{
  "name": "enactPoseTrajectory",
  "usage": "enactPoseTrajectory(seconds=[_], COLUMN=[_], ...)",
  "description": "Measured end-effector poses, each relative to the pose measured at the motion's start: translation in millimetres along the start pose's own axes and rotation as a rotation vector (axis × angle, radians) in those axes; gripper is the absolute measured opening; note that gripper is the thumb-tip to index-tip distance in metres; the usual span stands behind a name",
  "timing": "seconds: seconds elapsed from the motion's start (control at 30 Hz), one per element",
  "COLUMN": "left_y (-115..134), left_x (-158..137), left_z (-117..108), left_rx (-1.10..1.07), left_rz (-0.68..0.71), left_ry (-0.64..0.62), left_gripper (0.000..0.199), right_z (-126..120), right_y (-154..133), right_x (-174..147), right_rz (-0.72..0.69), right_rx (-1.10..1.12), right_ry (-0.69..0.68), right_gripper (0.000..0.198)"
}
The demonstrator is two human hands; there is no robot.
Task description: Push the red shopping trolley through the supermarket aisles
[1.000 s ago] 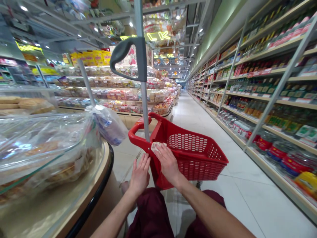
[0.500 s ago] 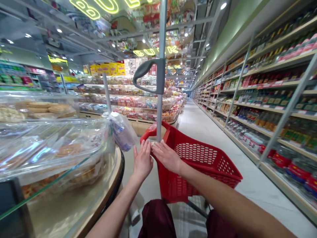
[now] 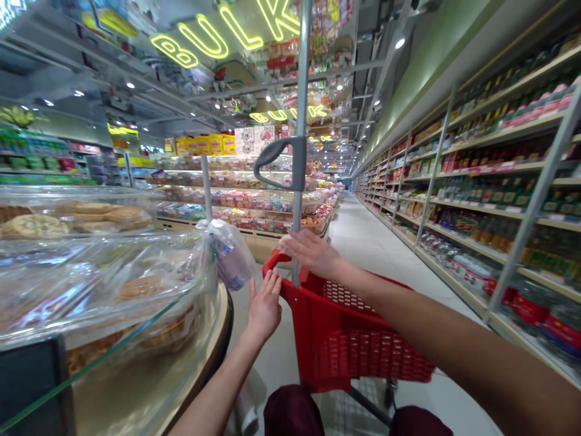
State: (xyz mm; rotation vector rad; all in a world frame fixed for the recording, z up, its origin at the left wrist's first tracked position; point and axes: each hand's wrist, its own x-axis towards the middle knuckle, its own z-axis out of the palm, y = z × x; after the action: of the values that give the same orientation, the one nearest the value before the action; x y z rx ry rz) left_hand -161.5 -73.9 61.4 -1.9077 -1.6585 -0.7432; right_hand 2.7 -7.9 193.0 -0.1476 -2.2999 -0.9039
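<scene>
A red shopping basket cart with a perforated wall stands in front of me, its rim running up to a curved red end. My left hand is open at the near edge of that rim, fingers stretched forward and the fingertips at or just on it. I cannot tell how firmly they touch. Over the cart's rear edge, my right hand is raised with fingers extended and holds nothing visible. It passes in front of a grey pole that carries a dark grey loop handle.
On the left, a rounded counter bears plastic-covered baked goods. A clear plastic bag hangs at its corner. Bulk bins stand ahead. Bottle shelves line the right side of a long aisle floor.
My right hand has lifted off the rim and shifted up and right. My left hand sits slightly lower beside the rim. The cart appears turned a little, and the view has tilted upward.
</scene>
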Motion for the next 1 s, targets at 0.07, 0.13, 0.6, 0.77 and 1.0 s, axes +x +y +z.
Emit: enactPoseTrajectory(seconds=[0.07,0.13,0.6,0.77,1.0], left_y=[-0.1,0.3,5.4,8.1,8.3], left_x=[-0.8,-1.4,-0.9,0.3,0.3], left_z=[0.9,1.2,-8.0,-13.7,-13.0], left_rx=[0.0,-0.002,0.008,0.01,0.021], left_rz=[-0.001,-0.007,-0.003,-0.021,-0.026], left_ry=[0.007,0.018,-0.026,-0.071,-0.083], left_gripper=[0.066,0.066,0.065,0.065,0.065], right_z=[-5.6,-7.3,-10.2,-14.3,-10.9], right_y=[8.6,9.8,11.3,16.4,8.1], right_x=[7.4,7.5,-4.8,1.1,1.7], right_rz=[0.127,0.177,0.011,0.131,-0.014], right_rx=[-0.049,-0.075,-0.142,-0.162,-0.199], right_ry=[0.079,0.124,0.093,0.14,0.023], right_gripper=[0.039,0.04,0.035,0.033,0.032])
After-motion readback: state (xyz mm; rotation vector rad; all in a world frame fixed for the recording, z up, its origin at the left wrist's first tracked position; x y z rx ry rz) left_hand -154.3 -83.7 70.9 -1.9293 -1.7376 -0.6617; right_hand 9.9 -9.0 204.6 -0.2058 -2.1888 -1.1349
